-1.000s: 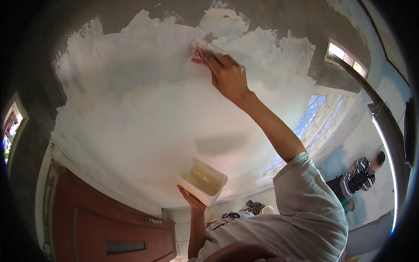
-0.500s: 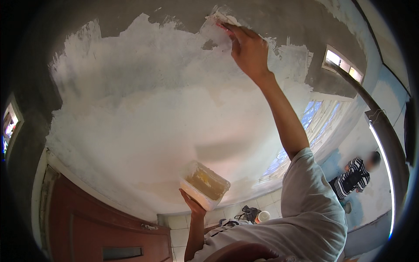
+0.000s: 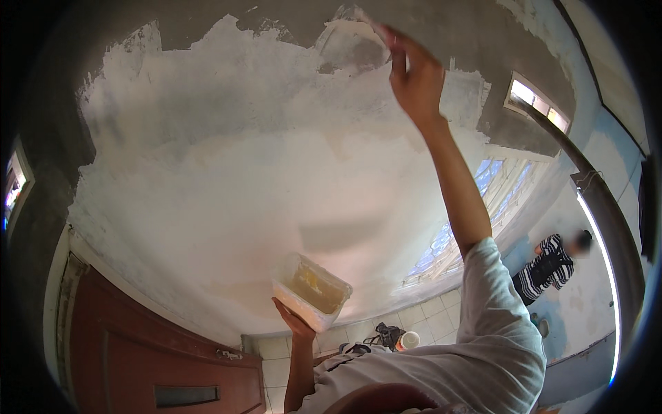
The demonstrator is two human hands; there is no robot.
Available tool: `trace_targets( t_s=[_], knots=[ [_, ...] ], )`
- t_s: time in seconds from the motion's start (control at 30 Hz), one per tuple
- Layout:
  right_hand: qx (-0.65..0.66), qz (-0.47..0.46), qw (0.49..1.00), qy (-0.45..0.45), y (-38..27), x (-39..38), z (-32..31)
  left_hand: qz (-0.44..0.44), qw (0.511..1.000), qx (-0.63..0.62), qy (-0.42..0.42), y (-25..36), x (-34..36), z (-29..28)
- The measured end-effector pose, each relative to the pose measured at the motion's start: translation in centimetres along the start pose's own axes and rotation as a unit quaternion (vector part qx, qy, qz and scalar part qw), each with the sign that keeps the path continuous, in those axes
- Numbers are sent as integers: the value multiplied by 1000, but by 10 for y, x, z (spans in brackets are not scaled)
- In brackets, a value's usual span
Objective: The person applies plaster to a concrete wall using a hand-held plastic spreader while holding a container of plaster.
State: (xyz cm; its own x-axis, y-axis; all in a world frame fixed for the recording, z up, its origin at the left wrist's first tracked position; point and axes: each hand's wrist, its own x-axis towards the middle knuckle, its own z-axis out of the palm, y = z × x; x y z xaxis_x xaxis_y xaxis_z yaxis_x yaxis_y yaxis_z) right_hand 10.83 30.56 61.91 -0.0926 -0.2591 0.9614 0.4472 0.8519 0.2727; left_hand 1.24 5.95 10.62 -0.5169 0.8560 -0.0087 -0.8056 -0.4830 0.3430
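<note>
Daylight pours in through the patterned window (image 3: 476,228) below the raised right hand (image 3: 414,79), and a small bright vent (image 3: 538,103) to its right is blown out. The white ceiling (image 3: 241,172) glows softly; its unpainted grey edges stay dim. The right hand is motion-blurred. Straight lines bend near the black fisheye rim.

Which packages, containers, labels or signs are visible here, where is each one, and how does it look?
Plastic tub: on the left hand, low centre; rectangular, translucent white, yellowish inside.
Small cup: on the tiled floor, right of the tub; round, pale with an orange band.
No labels, signs or screens can be made out.
</note>
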Motion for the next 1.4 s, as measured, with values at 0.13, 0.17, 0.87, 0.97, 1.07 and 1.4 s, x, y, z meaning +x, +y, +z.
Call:
trace_targets(
  t_s=[0.13,0.17,0.87,0.97,1.07,1.4],
  knots=[
    [-67,48,994,-76,-2,8,16,71,992,105,-17,6,-3,7],
    [-50,56,994,-74,-4,3,21,-10,999,-41,25,8,1,6],
    [-142,-116,974,-134,-26,7,38,41,997,25,-62,2,15,-30],
    [-90,-127,981,-118,-35,-40,39,295,865,390,-109,-8,9,-36],
    [-84,-112,977,-164,-48,-90,29,291,866,395,-97,-5,2,-42],
    [46,-47,996,-54,-32,28,2,2,999,-30,46,30,3,4]
  ],
)
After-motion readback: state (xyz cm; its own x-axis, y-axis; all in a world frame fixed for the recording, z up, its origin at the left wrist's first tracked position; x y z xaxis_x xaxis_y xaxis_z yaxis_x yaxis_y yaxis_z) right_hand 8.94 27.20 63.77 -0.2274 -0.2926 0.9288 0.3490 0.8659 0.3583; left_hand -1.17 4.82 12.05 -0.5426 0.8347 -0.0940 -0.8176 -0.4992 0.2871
